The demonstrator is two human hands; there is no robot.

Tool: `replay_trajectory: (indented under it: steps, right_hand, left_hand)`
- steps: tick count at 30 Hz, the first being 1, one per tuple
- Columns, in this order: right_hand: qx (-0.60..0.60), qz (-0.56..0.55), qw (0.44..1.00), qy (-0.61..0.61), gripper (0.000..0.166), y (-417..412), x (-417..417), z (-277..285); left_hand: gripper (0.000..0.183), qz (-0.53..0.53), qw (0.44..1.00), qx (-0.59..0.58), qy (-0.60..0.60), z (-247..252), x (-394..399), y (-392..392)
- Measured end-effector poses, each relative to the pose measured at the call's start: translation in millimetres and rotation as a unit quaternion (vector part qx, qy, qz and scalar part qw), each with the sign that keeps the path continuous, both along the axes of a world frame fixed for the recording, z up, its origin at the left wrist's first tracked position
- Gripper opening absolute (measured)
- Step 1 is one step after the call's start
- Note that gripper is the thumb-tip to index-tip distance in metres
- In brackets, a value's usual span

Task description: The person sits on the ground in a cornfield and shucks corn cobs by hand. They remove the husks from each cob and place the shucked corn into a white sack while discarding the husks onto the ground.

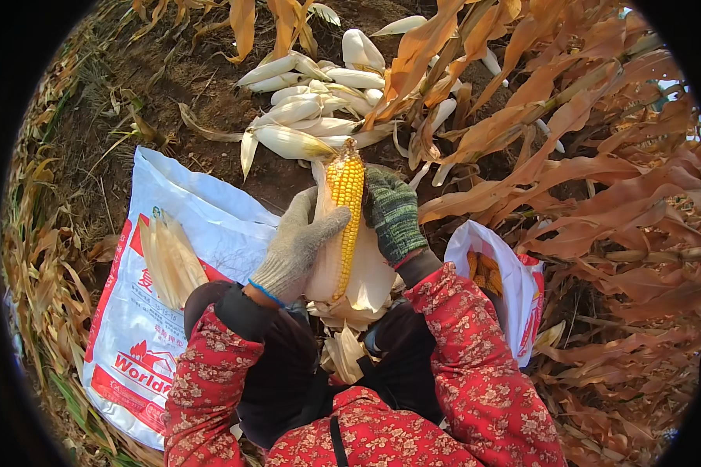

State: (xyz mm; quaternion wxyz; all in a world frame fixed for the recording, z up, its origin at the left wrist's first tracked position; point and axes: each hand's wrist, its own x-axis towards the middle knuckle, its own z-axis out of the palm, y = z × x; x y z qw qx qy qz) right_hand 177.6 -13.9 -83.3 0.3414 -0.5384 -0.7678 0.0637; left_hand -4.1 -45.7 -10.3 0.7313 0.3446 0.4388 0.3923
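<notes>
An ear of corn (347, 187) with bare yellow kernels stands nearly upright between my hands, its tip pointing away from me. Pale husk (327, 262) still wraps its left side and base, and a loose flap (371, 262) spreads to the right. My left hand (295, 245), in a beige knit glove, grips the ear and husk with the thumb across the kernels. In a green striped glove, my right hand (392, 213) is at the ear's upper right, fingers curled over the husk edge; the fingertips are partly hidden.
Several ears in white husk (298, 111) lie heaped on the soil ahead. A printed white woven sack (210, 204) lies flat at left, with loose husk (172, 257) on it. An upright sack (473, 239) at right holds husked corn (485, 271). Dry corn stalks (596, 181) crowd the right.
</notes>
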Motion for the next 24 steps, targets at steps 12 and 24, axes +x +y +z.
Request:
replay_trajectory:
  steps: [12,24]
  right_hand:
    - [-0.035,-0.06,0.916,0.394,0.021,0,-10,54]
    - [-0.011,-0.099,0.99,0.102,0.03,0,-5,38]
  left_hand:
    - [0.05,0.045,0.991,-0.07,-0.106,10,-9,4]
    - [0.055,0.049,0.995,-0.012,-0.092,0,-8,7]
